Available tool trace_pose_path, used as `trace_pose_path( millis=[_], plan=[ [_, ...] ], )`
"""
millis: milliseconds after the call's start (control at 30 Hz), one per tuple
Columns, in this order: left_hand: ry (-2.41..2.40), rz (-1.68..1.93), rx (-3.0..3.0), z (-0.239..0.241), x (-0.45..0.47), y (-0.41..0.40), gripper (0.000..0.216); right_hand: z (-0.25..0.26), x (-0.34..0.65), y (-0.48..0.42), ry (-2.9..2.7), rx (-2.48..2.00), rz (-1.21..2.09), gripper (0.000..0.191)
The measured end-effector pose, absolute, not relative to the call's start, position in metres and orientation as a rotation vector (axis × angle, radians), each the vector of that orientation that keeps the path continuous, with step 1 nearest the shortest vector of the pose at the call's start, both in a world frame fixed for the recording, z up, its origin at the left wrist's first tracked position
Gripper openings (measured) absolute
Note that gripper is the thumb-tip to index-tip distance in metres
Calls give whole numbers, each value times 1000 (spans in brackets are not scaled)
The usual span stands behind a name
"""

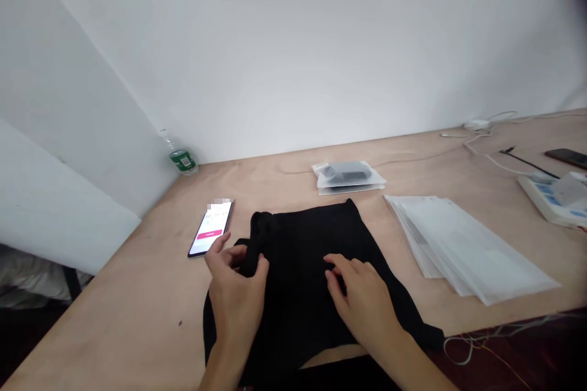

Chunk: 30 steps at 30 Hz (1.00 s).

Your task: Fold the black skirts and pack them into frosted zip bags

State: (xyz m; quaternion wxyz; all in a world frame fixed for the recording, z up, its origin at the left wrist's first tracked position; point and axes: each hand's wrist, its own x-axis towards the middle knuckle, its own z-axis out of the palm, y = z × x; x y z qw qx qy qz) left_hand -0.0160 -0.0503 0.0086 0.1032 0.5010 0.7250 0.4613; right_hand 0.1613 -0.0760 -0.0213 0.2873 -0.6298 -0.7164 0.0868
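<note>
A black garment (pixel 302 238) lies spread on the wooden table (pixel 137 311) in front of me. My left hand (pixel 236 293) pinches a bunched fold of the fabric at the garment's left edge. My right hand (pixel 362 299) rests on the cloth near its middle, fingers curled down and pressing on it. A smartphone (pixel 211 227) with a lit screen lies just left of the garment, close to my left hand.
A stack of clear plastic bags (pixel 463 244) lies to the right of the garment. A packed bag (pixel 348 176) sits behind it. A green-labelled bottle (pixel 180 154) stands in the corner. Cables (pixel 486 134), a box (pixel 557 198) and another phone (pixel 571 157) are far right.
</note>
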Motion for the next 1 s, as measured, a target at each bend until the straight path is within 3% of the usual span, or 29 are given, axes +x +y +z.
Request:
trace_pose_path(
  millis=[100, 200, 367, 633, 900, 1000],
  plan=[
    [1957, 1440, 1829, 3, -2, -55, 57, -23, 162, -72, -1820, -1683, 466, 28],
    [1654, 1213, 2285, -14, 8, -63, 53, -22, 168, -67, -1592, -1693, 724, 34],
    [1687, 1038, 2368, -35, 1, -77, 38, -15, 170, -66, -1441, -1759, 854, 46],
    [1520, 1174, 2469, -42, -7, -81, 31, -11, 160, -62, -1598, -1767, 758, 57],
    [1429, 1177, 2578, -40, 1, -81, 35, -16, 159, -52, -1879, -1773, 134, 44],
    [1463, 1153, 2574, -42, 2, -80, 35, -22, 152, -51, -2125, -1622, 72, 47]
  ],
)
